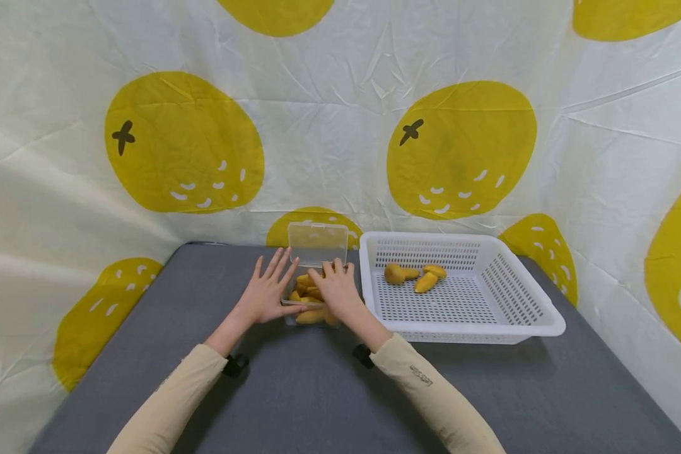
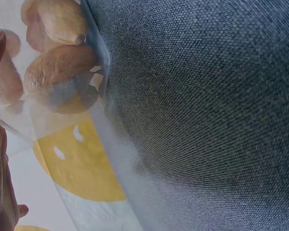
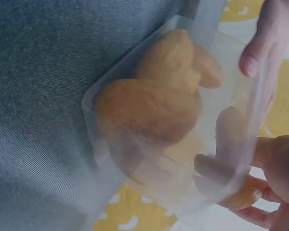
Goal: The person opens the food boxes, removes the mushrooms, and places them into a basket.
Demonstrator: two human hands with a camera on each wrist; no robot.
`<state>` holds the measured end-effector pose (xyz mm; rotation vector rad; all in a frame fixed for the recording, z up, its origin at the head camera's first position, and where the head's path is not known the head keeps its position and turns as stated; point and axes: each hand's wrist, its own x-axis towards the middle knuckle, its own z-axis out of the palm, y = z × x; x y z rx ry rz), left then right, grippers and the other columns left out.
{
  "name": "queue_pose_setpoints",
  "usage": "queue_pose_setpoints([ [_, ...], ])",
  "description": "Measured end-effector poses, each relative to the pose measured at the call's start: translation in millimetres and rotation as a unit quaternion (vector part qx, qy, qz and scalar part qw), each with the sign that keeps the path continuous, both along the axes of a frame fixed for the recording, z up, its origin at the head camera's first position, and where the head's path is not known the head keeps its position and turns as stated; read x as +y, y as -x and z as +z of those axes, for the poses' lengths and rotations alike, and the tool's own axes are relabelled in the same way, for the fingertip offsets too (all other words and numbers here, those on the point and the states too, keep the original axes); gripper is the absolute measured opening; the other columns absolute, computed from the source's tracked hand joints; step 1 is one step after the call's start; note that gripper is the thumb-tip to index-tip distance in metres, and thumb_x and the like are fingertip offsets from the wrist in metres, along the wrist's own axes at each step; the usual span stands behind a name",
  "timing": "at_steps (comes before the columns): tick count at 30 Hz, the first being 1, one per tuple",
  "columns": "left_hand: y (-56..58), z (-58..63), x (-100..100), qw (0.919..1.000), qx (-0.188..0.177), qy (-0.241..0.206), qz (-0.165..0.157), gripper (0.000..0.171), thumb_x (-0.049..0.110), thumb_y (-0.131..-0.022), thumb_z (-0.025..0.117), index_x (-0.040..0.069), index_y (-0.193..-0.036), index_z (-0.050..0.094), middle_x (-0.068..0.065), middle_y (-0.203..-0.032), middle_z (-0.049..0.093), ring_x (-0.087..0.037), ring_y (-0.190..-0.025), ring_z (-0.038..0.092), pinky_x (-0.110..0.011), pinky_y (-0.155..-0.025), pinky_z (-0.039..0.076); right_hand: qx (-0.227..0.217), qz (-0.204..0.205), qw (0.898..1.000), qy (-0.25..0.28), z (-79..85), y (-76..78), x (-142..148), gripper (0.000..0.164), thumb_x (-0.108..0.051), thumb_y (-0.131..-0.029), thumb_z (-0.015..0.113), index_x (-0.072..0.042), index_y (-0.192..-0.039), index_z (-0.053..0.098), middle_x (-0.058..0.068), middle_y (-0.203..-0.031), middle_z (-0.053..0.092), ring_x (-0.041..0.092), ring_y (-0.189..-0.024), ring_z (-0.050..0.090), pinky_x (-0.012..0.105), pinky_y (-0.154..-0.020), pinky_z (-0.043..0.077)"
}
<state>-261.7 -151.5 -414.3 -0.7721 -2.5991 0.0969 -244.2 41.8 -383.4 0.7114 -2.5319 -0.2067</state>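
Observation:
A small clear plastic box with several yellow-brown mushrooms inside stands on the table, its hinged lid raised at the back. My left hand, fingers spread straight, rests at the box's left side with the thumb along the front rim. From the right, my right hand reaches over the rim into the box. In the right wrist view its fingers curl about a mushroom near the box's opening, partly seen through the clear wall. Other mushrooms lie lower in the box.
To the right of the box stands a white perforated plastic basket, with 3 more mushrooms at its back left. Both rest on a dark grey cloth-covered table. A white curtain with yellow fruit prints hangs behind.

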Motion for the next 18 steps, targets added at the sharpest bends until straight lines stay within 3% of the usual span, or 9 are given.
queue_pose_setpoints([
  [4,0.4,0.7,1.1,0.9994,-0.018,0.021,0.019,0.104,0.077,-0.070,0.042,0.013,-0.145,0.008,-0.014,-0.151,0.008,-0.031,-0.138,0.009,-0.059,-0.105,0.012,0.010,-0.001,1.000,-0.003,5.6,-4.7,3.6,0.029,-0.015,-0.087,0.055,-0.026,-0.113,0.050,0.004,-0.098,0.053,0.026,-0.097,0.045,0.045,-0.081,0.038],
  [8,-0.3,1.8,1.2,0.9986,-0.036,0.026,0.027,0.104,0.077,-0.071,0.041,0.014,-0.145,0.004,-0.012,-0.152,0.001,-0.029,-0.140,0.004,-0.058,-0.106,0.009,0.012,0.007,1.000,0.005,11.5,-10.0,7.9,0.033,-0.012,-0.085,0.059,-0.026,-0.114,0.050,0.004,-0.098,0.052,0.026,-0.097,0.045,0.046,-0.082,0.038],
  [15,-0.3,1.0,0.7,0.9991,-0.034,0.011,0.022,0.102,0.075,-0.071,0.046,0.012,-0.145,0.014,-0.011,-0.152,-0.001,-0.027,-0.140,-0.001,-0.059,-0.106,0.010,0.046,0.052,0.997,0.038,21.5,-17.2,17.6,0.026,-0.012,-0.087,0.056,-0.024,-0.110,0.053,0.004,-0.093,0.052,0.024,-0.088,0.046,0.045,-0.078,0.039],
  [18,-0.5,1.0,0.6,0.9991,-0.032,0.016,0.023,0.102,0.075,-0.071,0.044,0.012,-0.145,0.014,-0.011,-0.152,-0.002,-0.028,-0.140,-0.001,-0.059,-0.106,0.010,0.063,0.069,0.994,0.054,27.0,-22.0,23.3,0.028,-0.013,-0.084,0.061,-0.024,-0.109,0.054,0.003,-0.091,0.052,0.025,-0.088,0.047,0.045,-0.077,0.039],
])
